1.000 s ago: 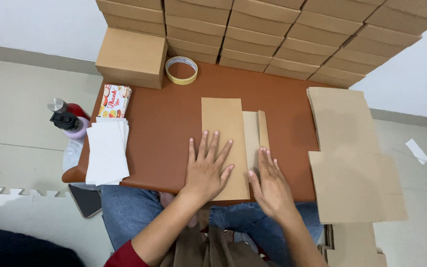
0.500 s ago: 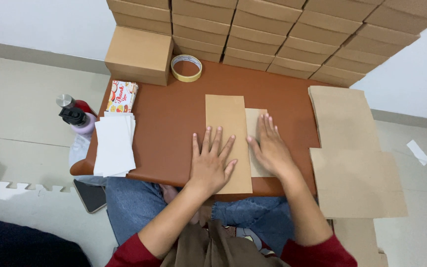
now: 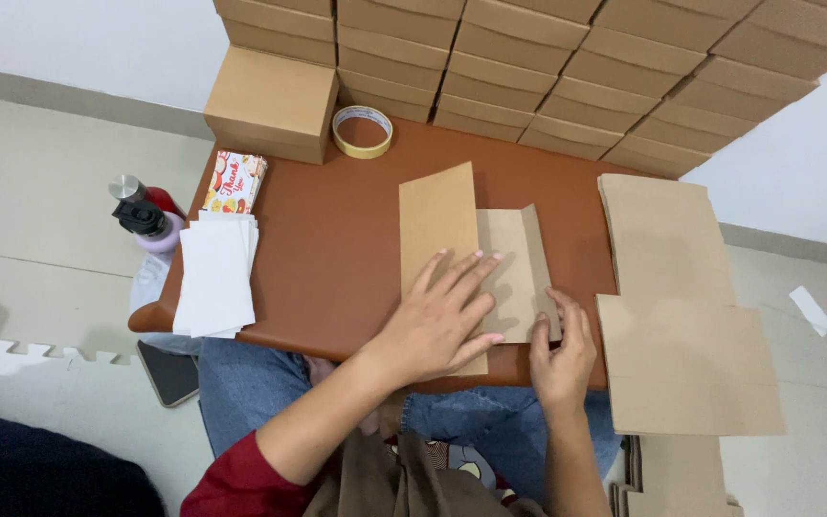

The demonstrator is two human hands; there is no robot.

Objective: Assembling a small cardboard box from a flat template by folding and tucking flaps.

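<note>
Left hand (image 3: 442,321) spread flat, palm down, pinning a flat cardboard box blank (image 3: 461,249) at the middle of the brown table (image 3: 327,249); right hand (image 3: 562,349) curled, fingertips gripping the blank's right flap (image 3: 536,268), lifted slightly. Mid-fold, apparently; next, pressing that flap over along its crease; stacked blanks (image 3: 681,316) just right, tape roll (image 3: 363,131) behind.

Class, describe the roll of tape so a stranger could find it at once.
Start at the brown table and look to its far edge, below the wall of stacked boxes. Beside the single cardboard box lies the roll of tape, the only round, ring-shaped thing there, pale yellow.
</note>
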